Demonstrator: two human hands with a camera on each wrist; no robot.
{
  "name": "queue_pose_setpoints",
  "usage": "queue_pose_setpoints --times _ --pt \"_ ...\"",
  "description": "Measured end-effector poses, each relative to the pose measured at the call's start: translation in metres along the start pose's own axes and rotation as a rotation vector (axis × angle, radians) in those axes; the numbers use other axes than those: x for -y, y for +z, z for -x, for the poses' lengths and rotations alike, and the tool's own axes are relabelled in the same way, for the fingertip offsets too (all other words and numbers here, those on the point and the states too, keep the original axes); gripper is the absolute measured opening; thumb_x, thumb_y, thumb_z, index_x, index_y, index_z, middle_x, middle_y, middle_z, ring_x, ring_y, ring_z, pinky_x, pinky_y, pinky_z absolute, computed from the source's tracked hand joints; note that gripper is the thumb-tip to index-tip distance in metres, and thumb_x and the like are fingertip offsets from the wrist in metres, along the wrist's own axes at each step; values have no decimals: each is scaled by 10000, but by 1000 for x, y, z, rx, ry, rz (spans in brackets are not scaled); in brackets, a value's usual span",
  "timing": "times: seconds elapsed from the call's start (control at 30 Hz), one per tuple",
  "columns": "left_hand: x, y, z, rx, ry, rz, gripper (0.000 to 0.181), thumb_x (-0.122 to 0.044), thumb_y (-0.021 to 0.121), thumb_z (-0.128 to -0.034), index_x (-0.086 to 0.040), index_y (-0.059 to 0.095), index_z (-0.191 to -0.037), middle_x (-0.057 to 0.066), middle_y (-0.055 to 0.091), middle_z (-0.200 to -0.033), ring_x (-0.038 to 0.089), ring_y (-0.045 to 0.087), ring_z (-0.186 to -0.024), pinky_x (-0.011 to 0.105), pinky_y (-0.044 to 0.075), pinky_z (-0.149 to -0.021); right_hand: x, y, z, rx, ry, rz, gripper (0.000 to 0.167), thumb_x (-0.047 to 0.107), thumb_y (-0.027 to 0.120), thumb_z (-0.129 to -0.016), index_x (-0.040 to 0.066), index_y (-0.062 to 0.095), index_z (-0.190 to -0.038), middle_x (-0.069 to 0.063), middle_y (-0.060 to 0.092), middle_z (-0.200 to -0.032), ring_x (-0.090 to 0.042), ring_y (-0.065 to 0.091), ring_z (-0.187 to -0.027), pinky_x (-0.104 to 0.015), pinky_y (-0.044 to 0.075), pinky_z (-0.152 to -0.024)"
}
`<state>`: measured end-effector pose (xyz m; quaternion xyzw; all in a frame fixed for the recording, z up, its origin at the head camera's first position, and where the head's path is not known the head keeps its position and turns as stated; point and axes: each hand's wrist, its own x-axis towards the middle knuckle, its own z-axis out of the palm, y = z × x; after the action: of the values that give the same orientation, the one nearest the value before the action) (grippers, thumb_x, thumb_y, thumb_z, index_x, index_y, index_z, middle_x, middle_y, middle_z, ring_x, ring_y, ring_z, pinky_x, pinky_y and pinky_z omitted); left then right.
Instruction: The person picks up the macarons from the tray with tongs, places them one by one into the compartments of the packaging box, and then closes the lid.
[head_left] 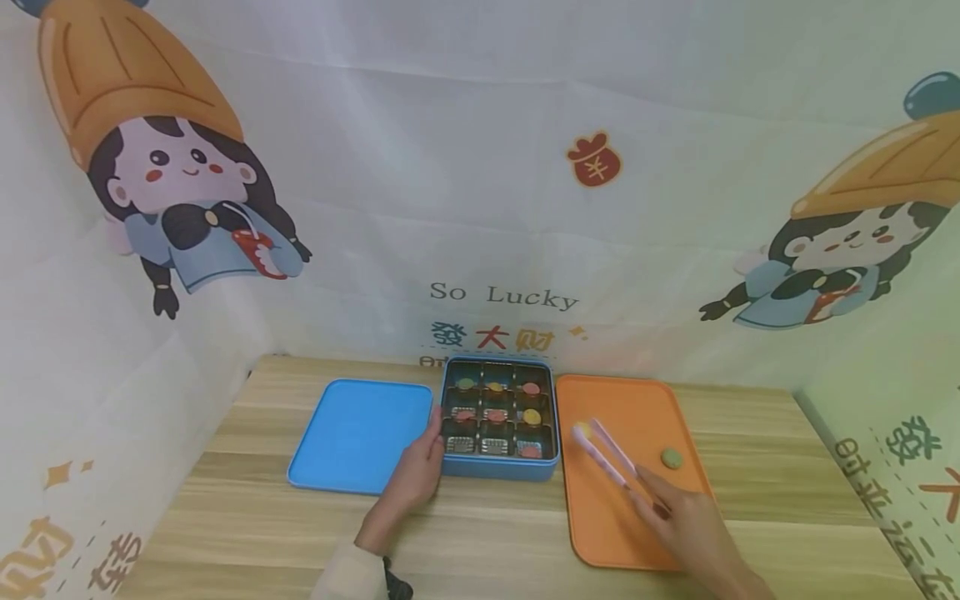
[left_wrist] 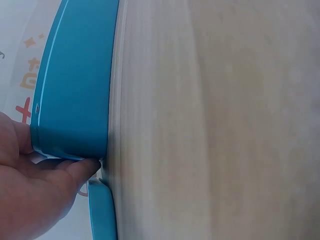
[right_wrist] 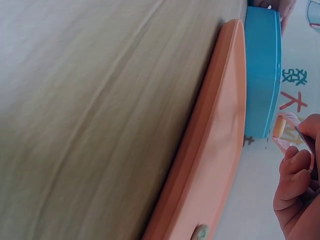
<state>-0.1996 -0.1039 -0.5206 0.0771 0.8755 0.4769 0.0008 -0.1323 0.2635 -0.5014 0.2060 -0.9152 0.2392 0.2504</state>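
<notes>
A blue tin (head_left: 498, 470) with a divided inner tray stands mid-table. My left hand (head_left: 417, 468) grips its left side, thumb at the rim and fingers along the wall (left_wrist: 75, 90). My right hand (head_left: 686, 518) holds pale pink tongs (head_left: 613, 455) above the orange tray (head_left: 611, 533). Between the tong tips is a small round yellow piece (right_wrist: 279, 127), like a macaron. A green piece (head_left: 671, 457) lies on the tray's right side. Red, yellow and green pieces sit in the tin's back and middle rows; the front row's right compartment holds a red piece (head_left: 530, 452).
Left of the tin lies a flat blue lid (head_left: 360, 433). The orange tray adjoins the tin's right side. A printed white cloth (head_left: 495, 167) hangs behind and beside the wooden table (head_left: 247, 508).
</notes>
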Motion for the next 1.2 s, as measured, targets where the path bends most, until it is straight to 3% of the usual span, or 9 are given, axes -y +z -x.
queue_pose_setpoints --times 0.23,0.47,1.2 --pt "-1 1 0 -1 2 -1 523 -71 331 -1060 56 190 -1548 249 244 -1583 418 294 -1433 544 309 -1156 10 4 -8 41 31 -12 364 76 807 -790 0 732 -1138 234 250 -510 174 113 -452 -71 193 -336" --pt "-2 0 1 2 4 -3 520 -69 329 -1063 58 191 -1547 256 239 -1583 416 281 -1442 538 291 -1167 18 14 -17 9 -23 -61 375 25 811 -753 -34 728 -1114 211 324 -527 185 155 -463 -62 207 -327" --pt "1 1 1 7 14 -1 525 -66 331 -1061 60 180 -1548 251 225 -1589 416 274 -1445 534 276 -1174 34 35 -28 79 -36 -93 353 102 794 -808 -12 732 -1136 216 306 -523 180 136 -469 -52 180 -355"
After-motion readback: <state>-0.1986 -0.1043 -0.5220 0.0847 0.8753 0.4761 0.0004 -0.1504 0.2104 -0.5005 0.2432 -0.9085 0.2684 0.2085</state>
